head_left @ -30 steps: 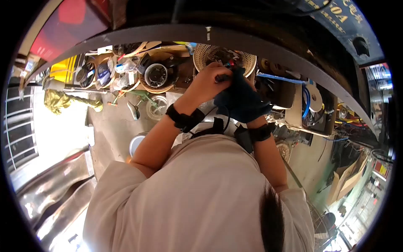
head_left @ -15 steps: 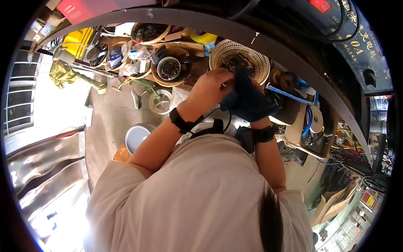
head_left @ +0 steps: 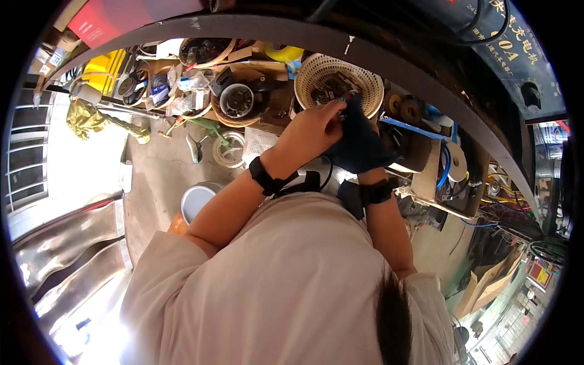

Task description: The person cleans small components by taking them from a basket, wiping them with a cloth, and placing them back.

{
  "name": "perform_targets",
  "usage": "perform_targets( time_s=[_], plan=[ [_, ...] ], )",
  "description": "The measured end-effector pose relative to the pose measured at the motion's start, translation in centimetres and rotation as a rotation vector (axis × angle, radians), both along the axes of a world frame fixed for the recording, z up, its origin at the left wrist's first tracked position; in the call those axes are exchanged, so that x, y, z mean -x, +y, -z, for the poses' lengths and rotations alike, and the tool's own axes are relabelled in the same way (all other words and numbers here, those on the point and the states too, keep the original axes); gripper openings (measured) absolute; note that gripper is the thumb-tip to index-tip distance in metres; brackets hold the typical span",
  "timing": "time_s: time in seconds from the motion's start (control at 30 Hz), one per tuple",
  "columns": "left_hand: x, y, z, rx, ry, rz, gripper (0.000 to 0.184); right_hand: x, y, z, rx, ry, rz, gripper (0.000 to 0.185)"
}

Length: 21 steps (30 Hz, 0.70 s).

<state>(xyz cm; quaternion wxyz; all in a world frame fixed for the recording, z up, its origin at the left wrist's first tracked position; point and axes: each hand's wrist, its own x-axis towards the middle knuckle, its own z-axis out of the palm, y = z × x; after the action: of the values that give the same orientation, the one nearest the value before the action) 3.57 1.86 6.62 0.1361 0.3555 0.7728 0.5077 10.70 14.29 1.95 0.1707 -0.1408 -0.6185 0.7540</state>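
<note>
My left hand (head_left: 311, 135) reaches up at the centre, its fingers closed together at the edge of a dark blue cloth (head_left: 360, 145); what they pinch is too small to make out. The cloth covers my right hand, so its fingers are hidden, and only the wrist with a black band shows below. A small red and teal tip (head_left: 345, 97) shows by my left fingertips. Just beyond both hands sits a cream perforated basket (head_left: 305, 80) holding small dark metal pieces (head_left: 336, 86).
Left of the basket stand a wicker basket with a round cup (head_left: 236, 100) and bagged parts (head_left: 193, 91). Boxes with a blue hose (head_left: 445, 165) and spools are at the right. A dark beam (head_left: 267, 19) crosses above; a lidded bucket (head_left: 198, 201) is on the floor.
The view has shifted, showing more of the basket than at first. My left hand has stayed by the cloth, its fingers shifting; the dark piece seen in them at first no longer shows.
</note>
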Motion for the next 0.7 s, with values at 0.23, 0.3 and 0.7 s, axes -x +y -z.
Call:
perform_targets(
  time_s=[0.23,0.3,0.7],
  plan=[
    [2.2,-0.9,0.4,-0.027,-0.005,-0.131,0.031,0.2,0.0,-1.7,0.245,-0.079,-0.141,0.024],
    [2.3,-1.1,0.8,-0.118,-0.276,-0.126,0.031,0.7,-0.3,-2.0,0.268,-0.073,-0.139,0.025],
    [1.9,-2.0,-0.5,0.049,0.064,-0.166,0.016,0.2,0.1,-1.8,0.228,-0.076,-0.169,0.025]
  ],
)
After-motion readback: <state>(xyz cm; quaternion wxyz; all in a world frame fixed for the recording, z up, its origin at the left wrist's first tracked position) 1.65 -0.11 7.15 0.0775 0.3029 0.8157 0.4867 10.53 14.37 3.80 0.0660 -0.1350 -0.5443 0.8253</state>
